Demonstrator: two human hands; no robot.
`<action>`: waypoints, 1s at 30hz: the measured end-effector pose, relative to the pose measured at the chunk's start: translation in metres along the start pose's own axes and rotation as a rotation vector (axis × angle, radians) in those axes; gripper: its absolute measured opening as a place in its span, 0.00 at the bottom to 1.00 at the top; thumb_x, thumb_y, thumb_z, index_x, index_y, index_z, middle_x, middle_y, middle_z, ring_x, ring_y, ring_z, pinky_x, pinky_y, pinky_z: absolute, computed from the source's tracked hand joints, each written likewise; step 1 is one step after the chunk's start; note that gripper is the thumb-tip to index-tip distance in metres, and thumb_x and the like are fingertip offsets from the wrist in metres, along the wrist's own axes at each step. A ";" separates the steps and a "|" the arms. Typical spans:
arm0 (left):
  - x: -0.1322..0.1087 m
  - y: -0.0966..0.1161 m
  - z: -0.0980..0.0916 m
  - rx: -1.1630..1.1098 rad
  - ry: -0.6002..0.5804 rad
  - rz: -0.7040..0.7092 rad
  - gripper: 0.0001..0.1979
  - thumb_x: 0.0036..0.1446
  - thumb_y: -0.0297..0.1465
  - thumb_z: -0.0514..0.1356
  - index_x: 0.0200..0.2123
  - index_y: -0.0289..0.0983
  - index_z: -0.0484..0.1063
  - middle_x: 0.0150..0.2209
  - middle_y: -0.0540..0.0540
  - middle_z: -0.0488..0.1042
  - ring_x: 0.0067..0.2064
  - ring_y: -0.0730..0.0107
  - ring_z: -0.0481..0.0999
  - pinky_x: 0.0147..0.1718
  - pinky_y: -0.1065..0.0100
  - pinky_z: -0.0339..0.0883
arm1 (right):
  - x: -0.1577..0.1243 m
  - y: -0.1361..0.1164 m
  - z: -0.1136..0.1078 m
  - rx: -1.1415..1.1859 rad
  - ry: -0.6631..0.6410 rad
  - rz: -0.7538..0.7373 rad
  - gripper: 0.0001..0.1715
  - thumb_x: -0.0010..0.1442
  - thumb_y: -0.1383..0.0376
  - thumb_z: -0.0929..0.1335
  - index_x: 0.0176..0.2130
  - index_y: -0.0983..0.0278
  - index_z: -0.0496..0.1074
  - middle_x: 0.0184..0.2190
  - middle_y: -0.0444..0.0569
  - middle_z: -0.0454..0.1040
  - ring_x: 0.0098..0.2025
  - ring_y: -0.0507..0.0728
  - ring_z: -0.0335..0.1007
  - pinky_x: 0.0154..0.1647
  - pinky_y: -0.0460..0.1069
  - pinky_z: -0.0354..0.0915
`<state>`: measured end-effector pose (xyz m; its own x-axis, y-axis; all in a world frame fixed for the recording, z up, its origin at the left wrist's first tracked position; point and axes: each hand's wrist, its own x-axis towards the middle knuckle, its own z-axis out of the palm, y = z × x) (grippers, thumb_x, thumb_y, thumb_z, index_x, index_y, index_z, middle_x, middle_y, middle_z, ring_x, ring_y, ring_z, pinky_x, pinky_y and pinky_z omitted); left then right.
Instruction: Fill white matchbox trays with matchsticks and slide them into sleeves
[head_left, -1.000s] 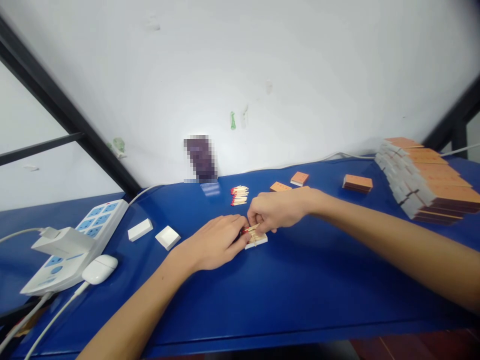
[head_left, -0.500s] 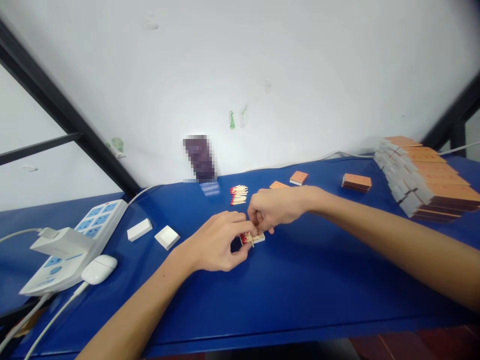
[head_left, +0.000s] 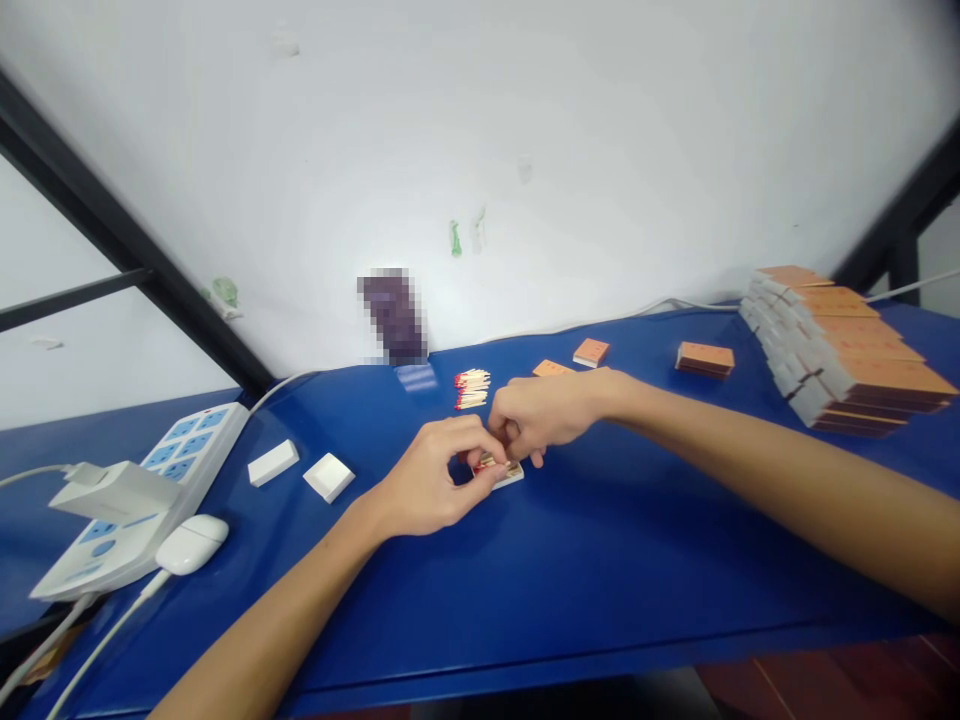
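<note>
A small white matchbox tray lies on the blue tabletop with red-headed matches in it, partly hidden by my fingers. My left hand comes from the left, its thumb and forefinger curled round the matches at the tray's left part. Over the right part, my right hand has its fingers bent into a pinch; whatever is between the fingertips is hidden. Just beyond both hands lies a loose pile of matches, red heads to the left.
Two white trays lie left, near a power strip and a white earbud case. Orange matchboxes lie behind my right hand, another pair farther right. A tall matchbox stack stands at far right. A blurred phone-like object leans on the wall.
My left thumb has moved up and over the matches in the tray, and a match that stuck out across the near edge no longer shows. The view has shifted slightly.
</note>
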<state>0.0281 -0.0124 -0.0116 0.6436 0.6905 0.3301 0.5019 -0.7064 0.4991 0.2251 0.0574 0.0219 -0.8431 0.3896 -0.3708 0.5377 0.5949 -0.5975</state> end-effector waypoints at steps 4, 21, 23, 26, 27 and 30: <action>0.002 -0.003 -0.001 0.069 -0.006 -0.055 0.08 0.59 0.32 0.59 0.30 0.38 0.75 0.21 0.55 0.66 0.25 0.77 0.64 0.40 0.65 0.60 | 0.000 0.000 -0.001 -0.016 0.001 -0.014 0.06 0.56 0.65 0.68 0.32 0.66 0.74 0.26 0.44 0.78 0.29 0.53 0.77 0.32 0.46 0.66; -0.003 -0.010 -0.011 0.412 -0.271 -0.084 0.20 0.54 0.50 0.60 0.36 0.40 0.68 0.28 0.50 0.69 0.29 0.66 0.67 0.29 0.66 0.57 | 0.002 0.002 0.000 -0.013 0.021 -0.026 0.05 0.54 0.68 0.67 0.31 0.65 0.74 0.24 0.43 0.78 0.30 0.54 0.77 0.31 0.47 0.66; -0.003 -0.011 -0.009 0.412 -0.280 -0.081 0.17 0.56 0.47 0.59 0.36 0.40 0.68 0.29 0.50 0.69 0.30 0.66 0.68 0.30 0.66 0.58 | 0.003 0.003 0.000 -0.020 0.036 -0.042 0.05 0.54 0.69 0.66 0.31 0.65 0.74 0.23 0.43 0.77 0.29 0.54 0.76 0.30 0.47 0.65; -0.003 -0.012 -0.009 0.393 -0.282 -0.066 0.14 0.56 0.43 0.60 0.38 0.40 0.68 0.32 0.49 0.71 0.33 0.65 0.69 0.33 0.65 0.60 | 0.004 0.003 0.001 -0.043 0.038 -0.061 0.05 0.54 0.69 0.67 0.32 0.64 0.74 0.21 0.42 0.75 0.28 0.54 0.75 0.31 0.47 0.64; -0.004 -0.012 -0.009 0.393 -0.281 -0.063 0.13 0.56 0.42 0.60 0.38 0.40 0.68 0.33 0.49 0.71 0.34 0.65 0.70 0.34 0.65 0.61 | 0.004 0.003 0.001 -0.053 0.035 -0.061 0.05 0.54 0.68 0.67 0.32 0.64 0.74 0.21 0.42 0.75 0.28 0.53 0.74 0.31 0.48 0.64; -0.004 -0.014 -0.011 0.397 -0.290 -0.062 0.13 0.55 0.41 0.60 0.38 0.40 0.68 0.33 0.49 0.71 0.35 0.64 0.70 0.35 0.64 0.61 | 0.003 0.001 0.000 -0.086 0.052 -0.033 0.04 0.55 0.66 0.68 0.31 0.64 0.73 0.23 0.43 0.75 0.28 0.53 0.71 0.31 0.48 0.62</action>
<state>0.0126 -0.0038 -0.0111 0.7118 0.7010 0.0447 0.6891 -0.7093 0.1486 0.2231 0.0589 0.0203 -0.8596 0.4038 -0.3130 0.5108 0.6654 -0.5444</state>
